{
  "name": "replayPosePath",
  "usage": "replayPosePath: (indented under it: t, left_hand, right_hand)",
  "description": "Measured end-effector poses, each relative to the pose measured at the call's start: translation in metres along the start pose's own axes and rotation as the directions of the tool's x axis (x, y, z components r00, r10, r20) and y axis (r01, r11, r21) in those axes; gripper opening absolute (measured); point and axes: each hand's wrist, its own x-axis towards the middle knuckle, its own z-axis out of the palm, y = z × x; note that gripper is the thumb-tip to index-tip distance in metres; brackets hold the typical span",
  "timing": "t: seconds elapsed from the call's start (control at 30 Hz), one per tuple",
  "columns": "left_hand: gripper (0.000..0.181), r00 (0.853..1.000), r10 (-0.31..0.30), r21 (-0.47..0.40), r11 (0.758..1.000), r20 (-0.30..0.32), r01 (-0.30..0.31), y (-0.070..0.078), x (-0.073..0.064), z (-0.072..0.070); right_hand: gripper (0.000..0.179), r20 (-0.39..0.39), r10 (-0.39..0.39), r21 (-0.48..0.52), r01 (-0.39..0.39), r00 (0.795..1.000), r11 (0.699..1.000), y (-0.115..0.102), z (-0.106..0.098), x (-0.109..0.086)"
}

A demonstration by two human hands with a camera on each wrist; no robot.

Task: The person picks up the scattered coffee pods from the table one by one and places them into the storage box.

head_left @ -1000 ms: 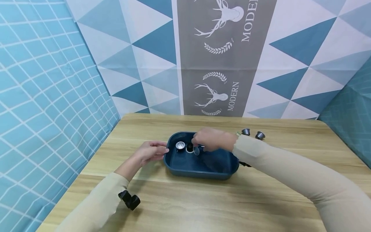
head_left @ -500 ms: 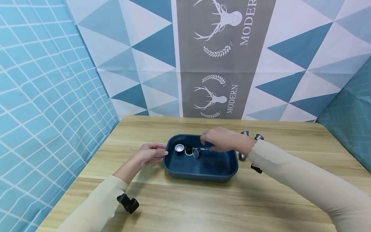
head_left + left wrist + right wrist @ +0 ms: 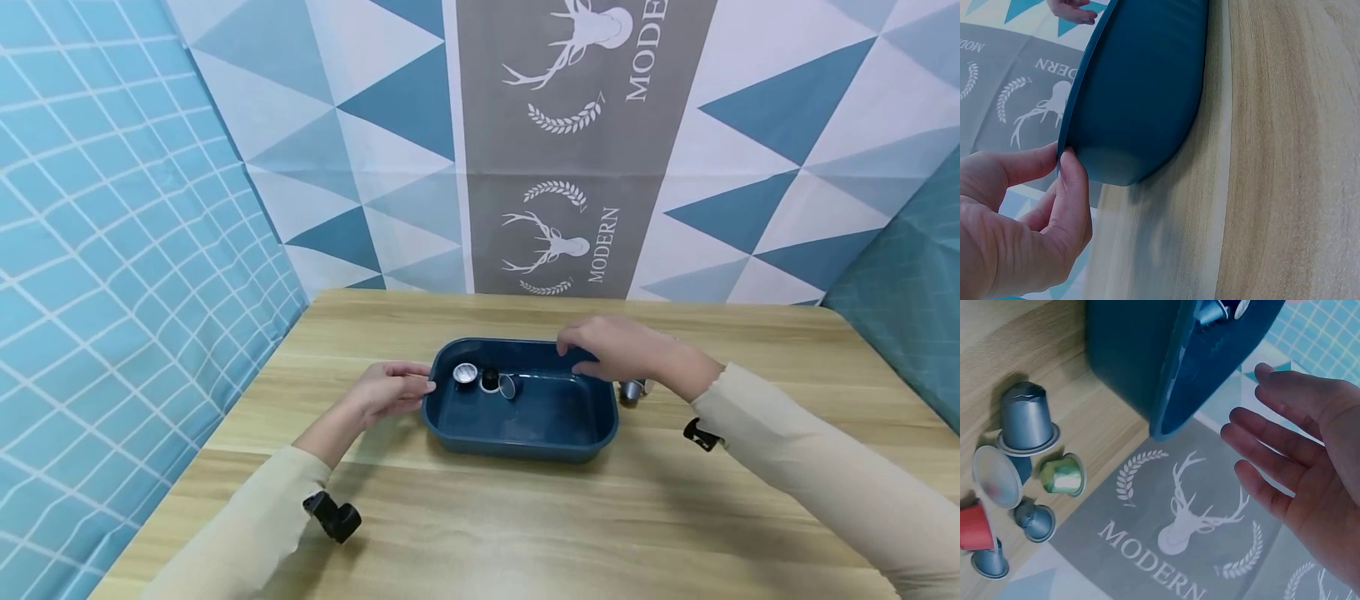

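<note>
The right hand [image 3: 611,346] is hovering over the right end of the tray [image 3: 517,452], its fingers loosely parted and holding nothing, while the left hand [image 3: 390,389] is pinching the rim at the left end. Three pods [image 3: 490,381] are lying bunched toward the left inside; more, including a blue pod [image 3: 1025,422], a green pod [image 3: 1062,476] and a red pod [image 3: 974,528], are resting on the table [image 3: 480,533] near its right end. The person seems to be loading pods, so the right fingers should be clearing the rim before dipping, then taking one pod by its sides without nudging its neighbours. The left pinch should be steadying the tray, not tilting it.
</note>
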Motion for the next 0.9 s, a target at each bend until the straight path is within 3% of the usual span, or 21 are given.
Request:
replayPosePath:
  t: [0.33,0.63,0.9]
  left_hand:
    - [0.048,1.0,0.018,0.017,1.0,0.006,-0.018,0.002,-0.001,0.001]
    - [0.045,1.0,-0.002,-0.002,1.0,-0.011,0.002,-0.002,0.0,0.002]
    - [0.046,1.0,0.0,0.0,1.0,-0.013,0.0,-0.001,-0.001,0.001]
  right_hand:
    - [0.026,-0.113,0.047,0.002,-0.047,0.993,0.999,0.018,0.006,-0.025]
    - [0.024,-0.147,0.122,-0.011,-0.125,0.981,0.992,0.029,0.023,-0.048]
    - [0.024,-0.176,0.12,0.012,-0.119,0.977,0.993,0.035,0.034,-0.058]
